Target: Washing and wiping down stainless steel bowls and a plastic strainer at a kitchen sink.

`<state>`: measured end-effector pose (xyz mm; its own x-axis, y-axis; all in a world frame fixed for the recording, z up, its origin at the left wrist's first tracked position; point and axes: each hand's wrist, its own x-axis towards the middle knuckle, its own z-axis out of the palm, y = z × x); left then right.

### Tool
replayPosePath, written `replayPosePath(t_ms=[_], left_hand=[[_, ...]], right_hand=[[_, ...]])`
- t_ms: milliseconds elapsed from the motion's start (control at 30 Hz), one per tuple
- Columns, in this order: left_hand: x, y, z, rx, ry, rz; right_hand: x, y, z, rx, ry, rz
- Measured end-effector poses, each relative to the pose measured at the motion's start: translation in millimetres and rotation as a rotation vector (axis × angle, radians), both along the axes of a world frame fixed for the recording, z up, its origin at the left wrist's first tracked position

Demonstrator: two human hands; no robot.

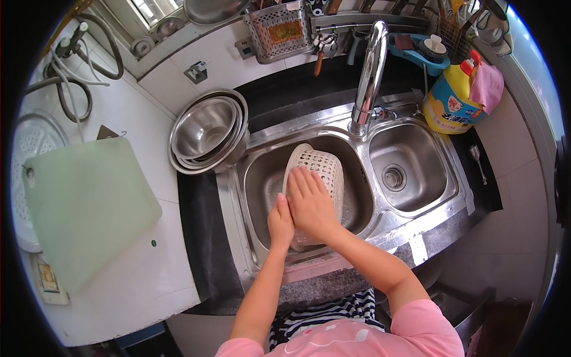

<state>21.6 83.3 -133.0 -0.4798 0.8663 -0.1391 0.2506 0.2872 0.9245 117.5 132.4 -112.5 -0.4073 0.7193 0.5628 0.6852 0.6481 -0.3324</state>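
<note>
A cream plastic colander basket (pixel 328 167) with rows of round holes stands tipped in the larger bowl of the steel double sink (pixel 267 196). At its left rim is my left hand (pixel 282 223), thumb up and the other fingers hidden, apparently gripping the edge. My right hand (pixel 311 203) lies over the basket with its back up and its fingers straight and close together. It overlaps the left hand, and its thumb is out of sight. Behind the bowl rises a chrome faucet (pixel 369 80); no running water shows.
Nested steel bowls (pixel 207 125) stand left of the sink. A green cutting board (pixel 93 209) leans farther left. The small sink basin (pixel 408 165) lies right, with a yellow detergent jug (pixel 453 100) bearing a pink cloth (pixel 486 87) behind it. A perforated utensil holder (pixel 279 33) hangs on the wall.
</note>
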Motion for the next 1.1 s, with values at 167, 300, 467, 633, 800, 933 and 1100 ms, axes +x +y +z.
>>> replayPosePath(t_ms=[167, 300, 467, 633, 800, 933, 1100], left_hand=[[20, -8, 0, 0.153, 0.097, -0.01], [13, -8, 2, 0.107, 0.079, 0.047], [19, -12, 1, 0.149, 0.122, 0.021], [13, -16, -4, 0.164, 0.1, 0.009], [15, -18, -4, 0.182, 0.091, 0.002], [17, -18, -3, 0.198, 0.105, 0.016], [16, -18, -5, 0.198, 0.102, -0.028]], right_hand=[[33, 39, 9, -0.234, -0.055, -0.171], [24, -7, 8, -0.032, -0.074, 0.104], [38, 9, 13, -0.051, 0.007, 0.018], [56, 10, 15, -0.06, 0.101, 0.166], [60, 15, 14, -0.104, 0.139, 0.226], [62, 17, 14, -0.085, 0.131, 0.229], [63, 20, 19, -0.092, 0.081, 0.25]])
